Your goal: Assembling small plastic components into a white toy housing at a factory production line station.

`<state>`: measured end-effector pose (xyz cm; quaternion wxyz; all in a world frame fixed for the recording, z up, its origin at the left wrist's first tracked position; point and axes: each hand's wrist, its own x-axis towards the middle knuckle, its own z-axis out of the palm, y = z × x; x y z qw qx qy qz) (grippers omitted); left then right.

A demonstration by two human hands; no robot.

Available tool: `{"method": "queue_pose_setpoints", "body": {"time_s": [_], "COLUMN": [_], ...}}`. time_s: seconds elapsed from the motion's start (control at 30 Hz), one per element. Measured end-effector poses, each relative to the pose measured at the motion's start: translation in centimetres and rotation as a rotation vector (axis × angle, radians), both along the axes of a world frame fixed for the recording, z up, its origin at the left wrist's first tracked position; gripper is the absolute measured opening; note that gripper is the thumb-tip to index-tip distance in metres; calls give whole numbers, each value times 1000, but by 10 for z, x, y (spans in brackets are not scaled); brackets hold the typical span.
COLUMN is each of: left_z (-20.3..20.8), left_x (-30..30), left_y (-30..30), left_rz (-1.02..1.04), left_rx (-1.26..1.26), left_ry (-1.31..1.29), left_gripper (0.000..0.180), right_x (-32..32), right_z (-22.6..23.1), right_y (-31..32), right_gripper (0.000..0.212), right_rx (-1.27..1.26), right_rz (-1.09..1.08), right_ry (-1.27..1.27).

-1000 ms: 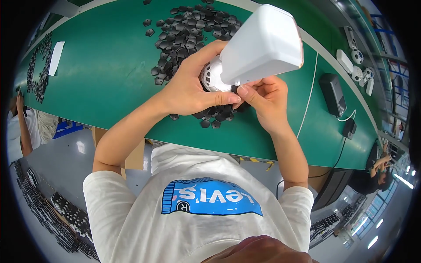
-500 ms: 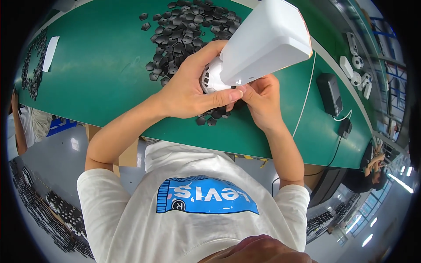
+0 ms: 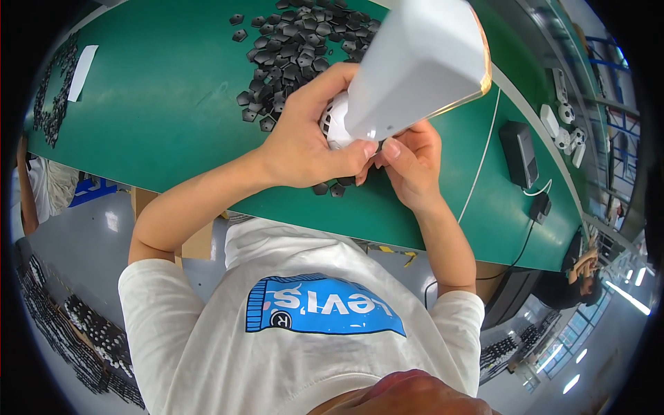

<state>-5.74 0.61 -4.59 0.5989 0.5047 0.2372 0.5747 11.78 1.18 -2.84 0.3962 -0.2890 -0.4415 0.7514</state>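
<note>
Green bench (image 3: 173,124) spreads across the view, black pentagonal pieces (image 3: 290,62) heaped just beyond the left hand (image 3: 311,138). White lettering runs over a blue patch (image 3: 325,325) on the person's shirt (image 3: 277,366). Brown cardboard (image 3: 198,243) shows below the bench edge, any contents hidden. Above the bench, that hand's grip is closed around a round white part (image 3: 337,124) beneath a boxy white housing (image 3: 422,62); the right hand (image 3: 416,166) curls its fingers near the housing's lower end, and whether they pinch anything I cannot tell.
</note>
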Motion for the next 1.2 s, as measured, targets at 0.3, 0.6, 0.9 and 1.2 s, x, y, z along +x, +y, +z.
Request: {"method": "queue_pose_setpoints", "body": {"time_s": [0.3, 0.6, 0.9, 1.2], "left_z": [2, -9, 5, 11], "left_x": [0, 0, 0, -3], "left_y": [-5, 7, -6, 2], "left_rz": [-92, 52, 33, -2], "left_rx": [-89, 246, -47, -83], "left_ry": [28, 126, 43, -32], "left_gripper": [52, 46, 36, 37], "right_x": [-2, -5, -10, -2], "right_z": [-8, -6, -14, 0], "right_y": [-4, -6, -10, 2], "right_gripper": [22, 24, 23, 19], "right_rx": [-17, -3, -76, -15], "right_rz": [-36, -68, -84, -75], "right_ry": [-51, -57, -9, -14]}}
